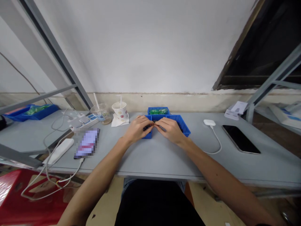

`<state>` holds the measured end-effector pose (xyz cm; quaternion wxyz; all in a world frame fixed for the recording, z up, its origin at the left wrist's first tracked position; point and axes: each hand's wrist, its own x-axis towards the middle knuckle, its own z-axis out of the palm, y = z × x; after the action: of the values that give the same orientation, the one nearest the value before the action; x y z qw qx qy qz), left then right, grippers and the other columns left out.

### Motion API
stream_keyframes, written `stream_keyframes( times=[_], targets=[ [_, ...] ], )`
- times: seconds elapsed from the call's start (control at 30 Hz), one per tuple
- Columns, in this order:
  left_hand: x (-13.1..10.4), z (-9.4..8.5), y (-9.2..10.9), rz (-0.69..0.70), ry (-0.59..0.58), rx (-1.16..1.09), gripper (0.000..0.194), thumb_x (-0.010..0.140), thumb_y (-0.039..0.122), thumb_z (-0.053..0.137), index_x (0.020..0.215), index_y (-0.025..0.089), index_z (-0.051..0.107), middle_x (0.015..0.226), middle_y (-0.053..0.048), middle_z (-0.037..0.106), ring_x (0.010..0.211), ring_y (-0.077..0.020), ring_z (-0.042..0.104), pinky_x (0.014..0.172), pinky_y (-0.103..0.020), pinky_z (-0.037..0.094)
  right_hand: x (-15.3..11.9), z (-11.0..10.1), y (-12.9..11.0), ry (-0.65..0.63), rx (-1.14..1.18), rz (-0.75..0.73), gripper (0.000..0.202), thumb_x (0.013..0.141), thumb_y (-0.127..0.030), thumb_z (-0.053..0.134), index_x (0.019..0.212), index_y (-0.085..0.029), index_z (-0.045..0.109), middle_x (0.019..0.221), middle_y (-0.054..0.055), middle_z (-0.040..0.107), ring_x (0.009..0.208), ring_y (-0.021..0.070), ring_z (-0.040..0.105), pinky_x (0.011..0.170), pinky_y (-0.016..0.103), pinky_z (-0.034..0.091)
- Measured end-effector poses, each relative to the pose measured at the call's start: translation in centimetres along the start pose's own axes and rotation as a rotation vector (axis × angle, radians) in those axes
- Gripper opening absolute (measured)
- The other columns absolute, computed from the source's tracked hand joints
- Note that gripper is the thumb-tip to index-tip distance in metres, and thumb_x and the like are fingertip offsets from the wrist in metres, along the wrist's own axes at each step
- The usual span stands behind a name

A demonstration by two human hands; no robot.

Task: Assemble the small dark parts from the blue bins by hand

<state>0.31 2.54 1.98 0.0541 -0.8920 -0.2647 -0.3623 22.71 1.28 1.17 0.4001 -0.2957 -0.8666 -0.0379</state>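
Note:
My left hand point(138, 129) and my right hand point(171, 129) meet fingertip to fingertip above blue bins point(185, 126) on the grey table point(160, 157). Both are closed in a pinch, and what lies between the fingertips is too small to make out. Small dark parts point(146, 127) show beside my left fingers, in the left bin. More dark pieces lie in the right bin, partly hidden by my right hand. Behind them, another blue bin point(148, 110) holds green items point(158, 111).
At the left are a paper cup point(119, 112), a plastic cup point(101, 113), a power strip point(86, 123), a phone point(87, 143) and cables. To the right lie a white earbud case point(209, 122) and a black phone point(241, 139). A red stool point(14, 201) stands lower left.

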Motion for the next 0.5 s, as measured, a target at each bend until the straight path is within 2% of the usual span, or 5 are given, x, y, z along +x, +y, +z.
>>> stream_keyframes(
  times=[0.13, 0.27, 0.5],
  targets=[
    [-0.02, 0.01, 0.04, -0.024, 0.058, -0.052, 0.013, 0.1, 0.028, 0.062, 0.103, 0.02, 0.071, 0.093, -0.006, 0.076, 0.091, -0.0207, 0.069, 0.085, -0.037, 0.052, -0.05, -0.24, 0.03, 0.011, -0.016, 0.058, 0.027, 0.107, -0.028, 0.048, 0.106, -0.019, 0.073, 0.1, 0.01, 0.076, 0.094, 0.0221, 0.068, 0.089, 0.038, 0.056],
    [-0.03, 0.08, 0.16, -0.056, 0.049, -0.095, 0.014, 0.102, 0.029, 0.061, 0.105, 0.021, 0.072, 0.099, -0.007, 0.077, 0.095, -0.0212, 0.071, 0.087, -0.037, 0.055, -0.02, -0.08, 0.02, -0.037, -0.016, 0.069, 0.027, 0.107, -0.028, 0.048, 0.111, -0.019, 0.073, 0.105, 0.01, 0.076, 0.098, 0.0231, 0.069, 0.092, 0.039, 0.056],
    [-0.15, 0.24, 0.01, -0.064, 0.051, -0.101, 0.019, 0.105, 0.032, 0.057, 0.101, 0.021, 0.072, 0.096, -0.006, 0.077, 0.093, -0.0203, 0.07, 0.086, -0.035, 0.054, -0.07, 0.27, -0.15, -0.019, 0.048, 0.087, 0.025, 0.107, -0.027, 0.049, 0.108, -0.02, 0.072, 0.103, 0.009, 0.075, 0.097, 0.0217, 0.069, 0.09, 0.037, 0.056]
  ],
)
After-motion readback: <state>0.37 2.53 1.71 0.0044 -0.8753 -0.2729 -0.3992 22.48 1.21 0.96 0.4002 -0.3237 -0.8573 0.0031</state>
